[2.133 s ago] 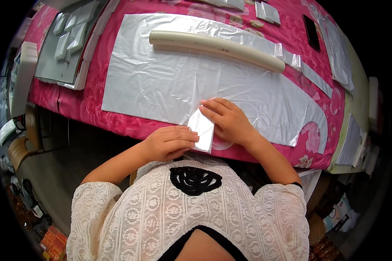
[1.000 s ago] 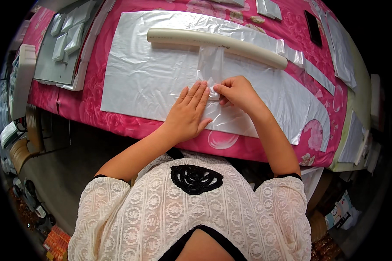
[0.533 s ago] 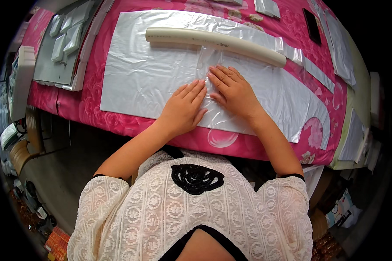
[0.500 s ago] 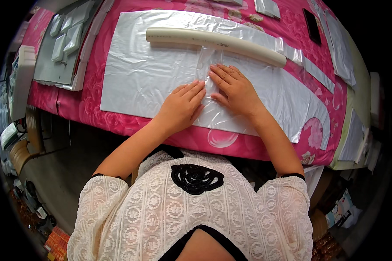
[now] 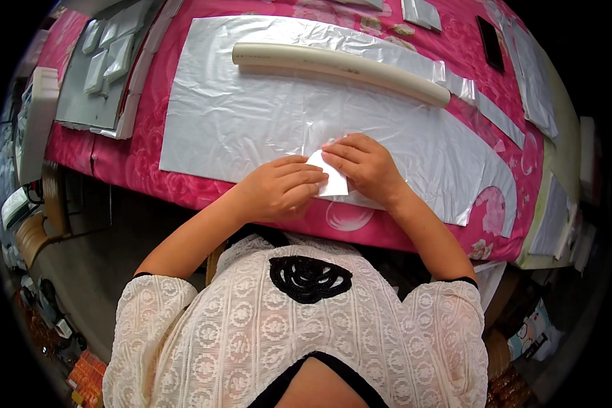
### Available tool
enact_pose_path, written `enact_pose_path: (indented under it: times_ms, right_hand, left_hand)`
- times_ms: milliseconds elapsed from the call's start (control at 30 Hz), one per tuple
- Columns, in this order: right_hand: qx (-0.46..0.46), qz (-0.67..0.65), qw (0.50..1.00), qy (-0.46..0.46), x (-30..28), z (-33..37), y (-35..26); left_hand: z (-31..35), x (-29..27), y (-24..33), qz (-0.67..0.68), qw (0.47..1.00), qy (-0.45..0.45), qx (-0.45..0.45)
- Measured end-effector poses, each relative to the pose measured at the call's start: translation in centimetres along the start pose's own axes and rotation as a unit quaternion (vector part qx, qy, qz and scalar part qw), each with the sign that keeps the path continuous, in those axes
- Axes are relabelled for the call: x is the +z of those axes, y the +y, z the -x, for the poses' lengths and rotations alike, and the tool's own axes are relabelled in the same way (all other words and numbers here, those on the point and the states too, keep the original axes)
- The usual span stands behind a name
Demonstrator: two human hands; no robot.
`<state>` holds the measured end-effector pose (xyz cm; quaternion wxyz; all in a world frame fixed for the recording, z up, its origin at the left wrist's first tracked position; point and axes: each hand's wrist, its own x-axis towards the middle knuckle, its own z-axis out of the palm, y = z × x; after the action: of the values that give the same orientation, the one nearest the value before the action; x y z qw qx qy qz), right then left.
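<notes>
Between my two hands is a small folded piece of white plastic film (image 5: 333, 179), close to the table's near edge. My left hand (image 5: 282, 187) has its fingers closed over the film's left side. At its upper right, my right hand (image 5: 362, 166) pinches it with the fingertips. Beneath both hands lies a large stack of silvery-white plastic sheeting (image 5: 231, 115), cut in a curve on the right. A long cream plastic pipe (image 5: 340, 66) rests across the sheeting, beyond my hands.
A pink flowered cloth (image 5: 143, 163) covers the table. At the left, a grey board (image 5: 81, 112) bears several small folded white packets (image 5: 119, 58). A black phone (image 5: 490, 44) lies at the far right, near more plastic sheets (image 5: 534, 88). Another packet (image 5: 421, 13) sits at the back.
My hands have drawn nearer to me from mid-sheeting. The film that lay flat as a long strip reaching the pipe is now folded small between my fingers.
</notes>
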<state>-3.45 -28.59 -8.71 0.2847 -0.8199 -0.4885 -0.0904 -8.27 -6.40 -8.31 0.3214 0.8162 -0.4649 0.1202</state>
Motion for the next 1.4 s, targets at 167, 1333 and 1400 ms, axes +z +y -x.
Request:
enact_pose_path:
  times_ms: [167,1333,1400]
  right_hand:
    - [0.009,0.012,1.000,0.016,1.2,1.1,-2.1]
    - [0.485,-0.162,0.829,-0.226,-0.7,-6.2,0.5]
    - [0.497,-0.168,0.814,-0.249,-0.8,-6.4,0.9]
  left_hand:
    - [1.8,0.4,0.8,-0.066,0.992,-0.062,-0.088]
    - [-1.1,-0.2,-0.6,0.227,0.783,0.102,-0.570]
    - [-2.1,-1.5,0.3,0.172,0.798,0.073,-0.573]
